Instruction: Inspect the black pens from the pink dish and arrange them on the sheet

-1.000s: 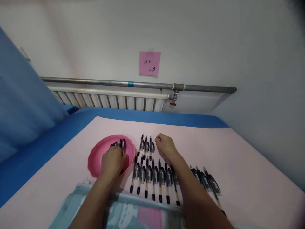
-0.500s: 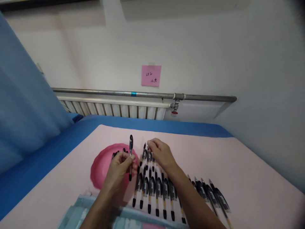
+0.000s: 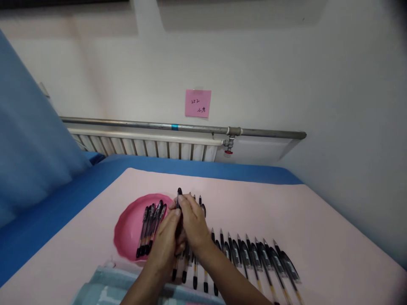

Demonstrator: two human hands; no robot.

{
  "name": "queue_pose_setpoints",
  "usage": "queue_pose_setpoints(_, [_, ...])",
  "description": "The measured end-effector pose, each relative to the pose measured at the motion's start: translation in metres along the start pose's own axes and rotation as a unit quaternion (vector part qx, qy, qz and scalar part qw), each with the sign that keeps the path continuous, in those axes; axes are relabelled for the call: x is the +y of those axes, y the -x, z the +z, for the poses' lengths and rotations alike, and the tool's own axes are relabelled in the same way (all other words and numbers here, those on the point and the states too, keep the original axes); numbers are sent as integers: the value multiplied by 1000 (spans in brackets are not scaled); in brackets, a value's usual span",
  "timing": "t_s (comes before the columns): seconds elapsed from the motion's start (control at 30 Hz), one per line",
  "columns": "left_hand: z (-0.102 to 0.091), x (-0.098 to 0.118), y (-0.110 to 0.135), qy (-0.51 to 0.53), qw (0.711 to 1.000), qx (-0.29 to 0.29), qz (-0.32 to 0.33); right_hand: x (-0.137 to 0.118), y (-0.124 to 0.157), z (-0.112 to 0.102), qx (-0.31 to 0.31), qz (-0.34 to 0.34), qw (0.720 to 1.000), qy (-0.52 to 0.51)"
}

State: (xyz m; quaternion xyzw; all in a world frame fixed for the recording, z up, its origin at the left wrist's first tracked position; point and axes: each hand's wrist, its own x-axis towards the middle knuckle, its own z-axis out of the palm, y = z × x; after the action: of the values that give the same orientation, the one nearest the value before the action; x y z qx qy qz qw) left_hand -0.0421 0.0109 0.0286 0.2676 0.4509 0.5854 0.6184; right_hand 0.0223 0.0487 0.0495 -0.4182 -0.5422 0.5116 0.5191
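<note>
Right hand (image 3: pixel 194 222) now closes in on the pen (image 3: pixel 179 192), joining the left hand (image 3: pixel 167 235), which half a second earlier has it alone. Both grips are narrow around this pen, held just beside the pink bowl (image 3: pixel 127 228) with its capped pens (image 3: pixel 151 226); exactly how each hold sits, I cannot tell. Good handling here likely means a steady pen, force straight along its length, wrists clear of the pen row (image 3: pixel 244 253)

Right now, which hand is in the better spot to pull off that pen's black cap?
Probably the right hand: its fingers are up by the top of the pen, while the left hand grips it lower down.
</note>
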Motion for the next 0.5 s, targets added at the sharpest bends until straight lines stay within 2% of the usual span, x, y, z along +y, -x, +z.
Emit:
queue_pose_setpoints(0.2, [0,-2,1,-47,995,90,-3,4,0,0,-2,-18,998,55])
queue_pose_setpoints(0.37, [4,-5,-1,-65,993,91,43,13,-1,1,44,-41,992,112])
queue_pose_setpoints(0.5, [7,-6,-2,-79,989,93,77,14,0,1,54,-42,990,123])
